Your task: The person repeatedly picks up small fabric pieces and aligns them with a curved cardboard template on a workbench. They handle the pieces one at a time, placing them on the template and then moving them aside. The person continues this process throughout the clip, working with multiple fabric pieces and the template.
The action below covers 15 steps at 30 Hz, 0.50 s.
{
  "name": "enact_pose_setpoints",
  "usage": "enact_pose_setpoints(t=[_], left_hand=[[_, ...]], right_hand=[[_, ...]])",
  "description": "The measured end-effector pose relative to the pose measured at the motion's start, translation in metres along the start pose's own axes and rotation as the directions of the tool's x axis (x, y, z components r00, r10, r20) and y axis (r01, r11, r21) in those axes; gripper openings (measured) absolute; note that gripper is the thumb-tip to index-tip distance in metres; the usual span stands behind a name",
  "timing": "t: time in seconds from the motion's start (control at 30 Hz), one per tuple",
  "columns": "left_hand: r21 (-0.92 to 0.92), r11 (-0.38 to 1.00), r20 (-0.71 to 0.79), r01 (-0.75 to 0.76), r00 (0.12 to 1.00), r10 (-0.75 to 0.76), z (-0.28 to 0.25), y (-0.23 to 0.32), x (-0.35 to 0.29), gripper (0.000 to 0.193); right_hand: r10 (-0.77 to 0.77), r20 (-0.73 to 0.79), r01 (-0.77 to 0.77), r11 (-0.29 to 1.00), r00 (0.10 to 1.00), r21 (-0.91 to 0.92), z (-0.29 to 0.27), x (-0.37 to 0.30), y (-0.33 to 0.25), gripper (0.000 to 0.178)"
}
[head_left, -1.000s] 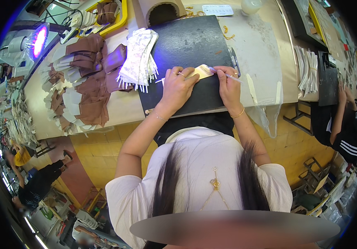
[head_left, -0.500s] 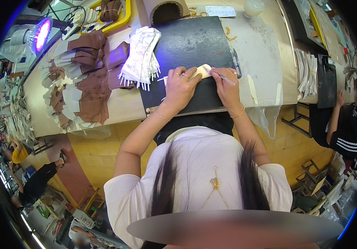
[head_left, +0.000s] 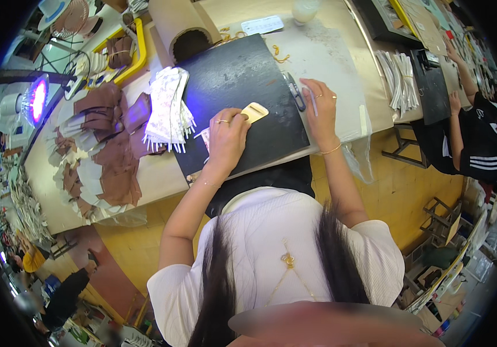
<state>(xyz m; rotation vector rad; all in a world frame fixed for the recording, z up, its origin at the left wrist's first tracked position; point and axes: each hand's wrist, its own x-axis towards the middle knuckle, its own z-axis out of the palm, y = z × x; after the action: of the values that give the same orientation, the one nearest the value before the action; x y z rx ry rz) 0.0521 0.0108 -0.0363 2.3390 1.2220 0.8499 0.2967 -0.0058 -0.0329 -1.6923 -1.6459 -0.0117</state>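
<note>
On the black board (head_left: 242,63), my left hand (head_left: 227,136) has its curled fingers pressed on a small pale yellow template-like piece (head_left: 256,111) with a rounded end and a dark slot. A white strip-like piece (head_left: 204,136) shows partly from under that hand. Off the board's right edge, my right hand (head_left: 321,110) is closed around a thin pale pen-like stick (head_left: 314,105). Beside it on the board's edge lies a cutter knife (head_left: 293,91). Left of my left hand, a fanned stack of white patterned pieces (head_left: 166,104) with narrow strip ends overlaps the board.
Brown leather pieces (head_left: 115,168) with pale backing pile up at left, near a lit lamp (head_left: 39,99). Behind the board lie a large cardboard tube (head_left: 185,26) and a yellow tray (head_left: 139,49). A co-worker (head_left: 471,133) sits at right beside bundled white strips (head_left: 396,78).
My right hand has moved right, away from the yellow piece, with the stick still in it. My left hand stays on the piece, whose slot now shows. The whole view has turned somewhat.
</note>
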Motion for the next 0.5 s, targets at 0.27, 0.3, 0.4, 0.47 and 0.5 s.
enact_pose_setpoints(t=[0.27, 0.3, 0.4, 0.47, 0.5], left_hand=[[-0.063, 0.993, 0.086, 0.104, 0.991, -0.099, -0.022, 0.015, 0.010, 0.022], [-0.064, 0.989, 0.087, 0.134, 0.988, -0.129, -0.027, 0.018, 0.011, 0.023], [-0.067, 0.975, -0.053, 0.211, 0.975, -0.215, -0.051, 0.018, 0.013, 0.024], [0.044, 0.975, -0.199, 0.217, 0.958, -0.205, -0.071, 0.008, 0.017, 0.023], [0.088, 0.956, -0.242, 0.279, 0.937, -0.251, -0.080, -0.001, 0.021, 0.023]], right_hand=[[-0.112, 0.283, 0.171, 0.966, 0.953, -0.195, -0.001, 0.012, 0.039, 0.048], [-0.123, 0.293, 0.183, 0.965, 0.948, -0.187, 0.002, 0.013, 0.039, 0.049], [-0.154, 0.316, 0.214, 0.963, 0.936, -0.164, 0.010, 0.016, 0.037, 0.050], [-0.159, 0.325, 0.214, 0.967, 0.932, -0.139, 0.015, 0.016, 0.035, 0.050], [-0.156, 0.329, 0.205, 0.971, 0.931, -0.120, 0.018, 0.016, 0.033, 0.050]])
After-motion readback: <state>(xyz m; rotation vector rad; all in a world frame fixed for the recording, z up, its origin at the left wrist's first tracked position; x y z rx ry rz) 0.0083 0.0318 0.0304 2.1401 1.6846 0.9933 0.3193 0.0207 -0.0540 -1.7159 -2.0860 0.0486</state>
